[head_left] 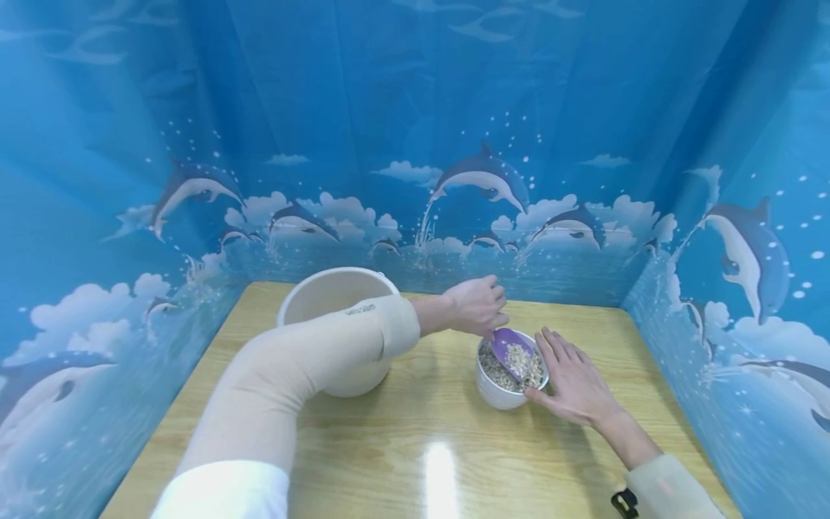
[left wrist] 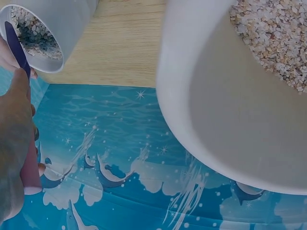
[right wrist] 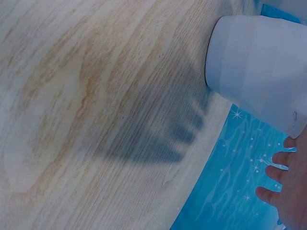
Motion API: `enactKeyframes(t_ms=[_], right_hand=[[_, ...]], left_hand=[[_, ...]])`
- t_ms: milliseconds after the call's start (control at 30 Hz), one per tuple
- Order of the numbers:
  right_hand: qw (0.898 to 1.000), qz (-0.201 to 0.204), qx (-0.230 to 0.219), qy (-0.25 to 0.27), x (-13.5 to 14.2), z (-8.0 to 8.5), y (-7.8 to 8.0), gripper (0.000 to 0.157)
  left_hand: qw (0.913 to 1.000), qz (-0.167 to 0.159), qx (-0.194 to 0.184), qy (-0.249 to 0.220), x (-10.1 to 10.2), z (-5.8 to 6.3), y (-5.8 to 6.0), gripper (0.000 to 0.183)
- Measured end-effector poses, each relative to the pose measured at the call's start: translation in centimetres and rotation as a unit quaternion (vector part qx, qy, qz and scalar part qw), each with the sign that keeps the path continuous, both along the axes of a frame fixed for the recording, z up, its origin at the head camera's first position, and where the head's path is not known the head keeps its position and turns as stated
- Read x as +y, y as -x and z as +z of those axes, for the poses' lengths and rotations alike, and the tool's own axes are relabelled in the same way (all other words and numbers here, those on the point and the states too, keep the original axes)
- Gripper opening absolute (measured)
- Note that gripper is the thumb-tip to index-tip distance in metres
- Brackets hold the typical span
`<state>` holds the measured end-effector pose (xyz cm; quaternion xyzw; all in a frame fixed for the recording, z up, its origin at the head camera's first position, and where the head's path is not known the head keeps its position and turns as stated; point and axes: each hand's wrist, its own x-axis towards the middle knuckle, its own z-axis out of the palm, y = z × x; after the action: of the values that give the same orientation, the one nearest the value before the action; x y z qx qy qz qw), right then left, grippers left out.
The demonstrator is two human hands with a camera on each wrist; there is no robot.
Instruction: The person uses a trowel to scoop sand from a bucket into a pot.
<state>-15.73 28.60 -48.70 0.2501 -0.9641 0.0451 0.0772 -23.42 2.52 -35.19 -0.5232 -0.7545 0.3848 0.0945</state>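
Observation:
My left hand (head_left: 476,305) grips a small garden trowel (head_left: 502,341) with a purple blade and, in the left wrist view, a pink handle (left wrist: 30,170). The blade tilts down over a white pot (head_left: 501,398), carrying pale gravel (head_left: 519,358) at its low end. Coarse gravel (left wrist: 33,28) nearly fills the pot. My right hand (head_left: 576,382) rests against the pot's right side, fingers straight and thumb at the rim. In the right wrist view the fingers (right wrist: 276,173) are spread beside the pot (right wrist: 254,62).
A large white bucket (left wrist: 175,62) stands left of the pot, partly behind my left sleeve (head_left: 311,346). Pale gravel (left wrist: 276,40) lies inside it. Blue dolphin-print sheeting (head_left: 389,108) walls in the wooden table (head_left: 389,461) at the back and sides.

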Motion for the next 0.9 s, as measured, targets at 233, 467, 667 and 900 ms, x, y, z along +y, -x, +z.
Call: enactKeyframes(t_ms=[233,467,667,900], right_hand=[[1.0,-0.001,0.003,0.002,-0.1,0.04,-0.07,0.108],[1.0,-0.003,0.001,0.001,-0.07,-0.02,0.02,0.108],[1.0,-0.007,-0.008,0.001,-0.08,-0.09,0.07,0.106],[1.0,-0.006,-0.004,0.002,-0.07,-0.25,0.17,0.106]], left_hand=[[0.9998,-0.011,0.014,-0.008,0.15,0.01,-0.04,0.063],[0.9997,-0.015,0.022,-0.004,0.4,0.19,-0.22,0.063],[0.9991,-0.028,0.03,0.007,0.58,0.31,-0.35,0.064],[0.998,-0.041,0.044,0.022,0.07,0.43,-0.33,0.062]])
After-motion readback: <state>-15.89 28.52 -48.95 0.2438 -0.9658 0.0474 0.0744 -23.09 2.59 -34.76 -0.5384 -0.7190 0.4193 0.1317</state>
